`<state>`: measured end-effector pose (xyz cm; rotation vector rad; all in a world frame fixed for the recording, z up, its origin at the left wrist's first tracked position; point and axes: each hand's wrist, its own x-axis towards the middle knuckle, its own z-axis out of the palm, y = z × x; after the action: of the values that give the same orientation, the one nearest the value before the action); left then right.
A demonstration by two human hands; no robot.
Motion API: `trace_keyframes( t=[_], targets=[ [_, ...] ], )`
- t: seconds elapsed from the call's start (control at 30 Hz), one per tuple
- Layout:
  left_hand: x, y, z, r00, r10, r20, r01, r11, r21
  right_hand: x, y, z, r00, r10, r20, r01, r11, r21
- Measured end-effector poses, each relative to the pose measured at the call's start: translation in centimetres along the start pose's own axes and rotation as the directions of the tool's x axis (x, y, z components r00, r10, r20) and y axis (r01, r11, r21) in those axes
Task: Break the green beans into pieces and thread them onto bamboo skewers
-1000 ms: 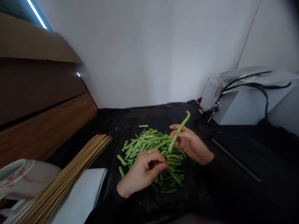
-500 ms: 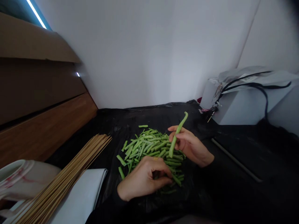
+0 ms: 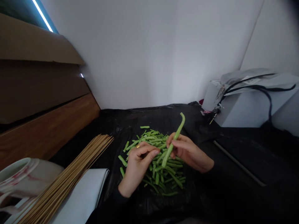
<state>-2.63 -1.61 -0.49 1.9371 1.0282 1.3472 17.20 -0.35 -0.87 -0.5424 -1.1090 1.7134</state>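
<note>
My right hand (image 3: 190,152) pinches a long green bean (image 3: 174,140) between thumb and fingers. The bean slants, its curved end up and away, its lower end over the pile. My left hand (image 3: 140,160) is closed in a pinch left of the bean, apart from it; what the fingertips hold, if anything, I cannot make out. Beneath both hands spreads a pile of green bean pieces (image 3: 174,165), partly hidden by the left hand. Loose pieces lie around its edge, among them a short piece (image 3: 144,127) behind the pile.
Black plastic sheeting (image 3: 112,121) covers the surface. On the left lie a bundle of thin wooden sticks (image 3: 81,165), a folded white sheet (image 3: 93,183) and a pale mug (image 3: 39,175). A white box (image 3: 243,109) with black straps stands at right, near a thin dark rod (image 3: 238,161).
My left hand has risen from the pile's near edge to above its middle, still pinching. My right hand has lowered the long bean slightly and shifted it left.
</note>
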Motion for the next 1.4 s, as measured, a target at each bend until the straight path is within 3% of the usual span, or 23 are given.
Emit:
trace_keyframes(
  t=[0.2,0.4,0.63,0.83,1.07,1.23,1.4],
  targets=[
    [-0.3,0.0,0.4,0.994,0.004,0.112,-0.006,1.0,0.018,-0.4,0.6,0.5,0.993,0.003,0.115,0.018,0.985,-0.174],
    [-0.3,0.1,0.2,0.995,0.003,0.104,-0.02,0.987,0.16,0.0,0.3,0.1,0.994,-0.102,-0.031,0.097,0.987,-0.126],
    [-0.5,0.1,0.1,0.978,0.081,0.193,-0.121,0.971,0.205,-0.2,0.2,0.2,0.994,-0.105,-0.006,0.102,0.977,-0.188],
    [-0.5,0.5,0.1,0.992,0.083,0.095,-0.102,0.97,0.22,-0.1,-0.1,0.2,0.988,-0.118,-0.101,0.115,0.993,-0.035],
    [-0.5,0.8,0.1,0.998,0.059,-0.006,-0.058,0.991,0.119,-0.2,0.1,0.0,0.997,-0.028,-0.072,0.034,0.996,0.079],
    [-0.2,0.7,-0.1,0.977,-0.072,-0.199,0.058,0.995,-0.075,-0.2,1.1,0.5,0.996,0.053,-0.069,-0.047,0.995,0.083],
    [0.3,0.4,-0.5,0.958,-0.232,-0.17,0.165,0.928,-0.335,0.2,1.8,0.2,0.995,0.041,-0.096,-0.025,0.987,0.161]
  ],
)
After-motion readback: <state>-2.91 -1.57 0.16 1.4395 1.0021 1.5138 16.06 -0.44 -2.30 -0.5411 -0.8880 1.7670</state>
